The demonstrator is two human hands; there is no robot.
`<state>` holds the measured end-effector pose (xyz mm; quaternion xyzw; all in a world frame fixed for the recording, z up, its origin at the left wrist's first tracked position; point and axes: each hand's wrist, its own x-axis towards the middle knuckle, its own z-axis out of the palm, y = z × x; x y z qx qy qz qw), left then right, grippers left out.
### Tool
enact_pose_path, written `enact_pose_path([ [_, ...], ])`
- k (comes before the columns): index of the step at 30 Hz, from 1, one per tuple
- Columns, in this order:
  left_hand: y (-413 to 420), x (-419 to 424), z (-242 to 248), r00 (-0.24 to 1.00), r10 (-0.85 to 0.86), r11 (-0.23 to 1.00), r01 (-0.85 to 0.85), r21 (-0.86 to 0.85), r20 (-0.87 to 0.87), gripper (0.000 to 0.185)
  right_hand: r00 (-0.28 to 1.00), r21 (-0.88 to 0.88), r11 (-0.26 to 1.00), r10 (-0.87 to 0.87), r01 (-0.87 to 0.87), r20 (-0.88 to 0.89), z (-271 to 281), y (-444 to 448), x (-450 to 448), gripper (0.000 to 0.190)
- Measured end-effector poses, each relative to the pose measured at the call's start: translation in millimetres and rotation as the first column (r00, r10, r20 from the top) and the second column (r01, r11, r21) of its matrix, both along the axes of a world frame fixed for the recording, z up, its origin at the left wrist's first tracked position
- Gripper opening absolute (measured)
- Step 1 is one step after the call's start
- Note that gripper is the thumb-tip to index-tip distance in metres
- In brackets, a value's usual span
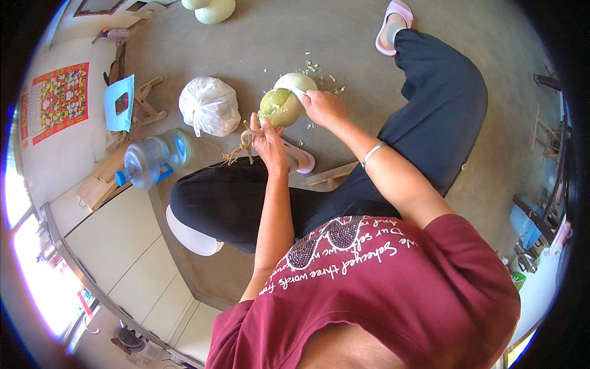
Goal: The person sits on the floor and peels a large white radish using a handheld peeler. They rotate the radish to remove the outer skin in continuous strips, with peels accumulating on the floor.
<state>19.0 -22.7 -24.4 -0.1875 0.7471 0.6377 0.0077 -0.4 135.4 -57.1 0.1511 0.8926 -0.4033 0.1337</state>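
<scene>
A pale green calabash gourd (282, 112) with two bulbs is between my hands, above the concrete floor. My left hand (269, 145) grips it at the near end, where a dry, curled brown stem (246, 138) sticks out beside the fingers. Shut on a thin whitish scraping tool (297, 91), my right hand (326, 108) presses it at the waist between the bulbs. The fingers hide most of that tool, so its exact kind is unclear. Pale shavings cling to the nearer bulb, and the farther bulb looks whiter. More shavings (312, 66) are scattered on the floor around it.
Left of the gourd stands a knotted white plastic bag (209, 107). A large clear water bottle (154, 159) lies near wooden boards (102, 177) by the wall. More gourds (215, 11) rest at the far edge. Part of a wooden stool (333, 175) shows near my legs.
</scene>
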Motion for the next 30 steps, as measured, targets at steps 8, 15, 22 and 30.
enact_pose_path([
  [8, -2, 0, -1, 1.0, -0.021, 1.0, 0.021, -0.018, 0.011, 0.047, 0.997, -0.003, 0.999, 0.05, -0.05, -0.066, 15, -10, 13, 0.038],
  [15, 0, 2, -3, 1.0, -0.025, 0.999, 0.025, -0.049, -0.002, 0.045, 0.995, 0.057, 0.998, 0.028, -0.022, -0.095, 11, -2, -1, 0.046],
  [22, -5, 3, -12, 0.999, -0.042, 0.997, 0.04, -0.071, -0.019, 0.044, 0.991, 0.001, 0.991, 0.132, -0.132, -0.015, 34, -12, 7, 0.04],
  [30, -1, 2, -4, 1.0, -0.016, 1.0, 0.016, -0.002, -0.009, 0.043, 0.952, 0.0, 0.953, 0.303, -0.303, 0.053, 49, -7, 3, 0.039],
])
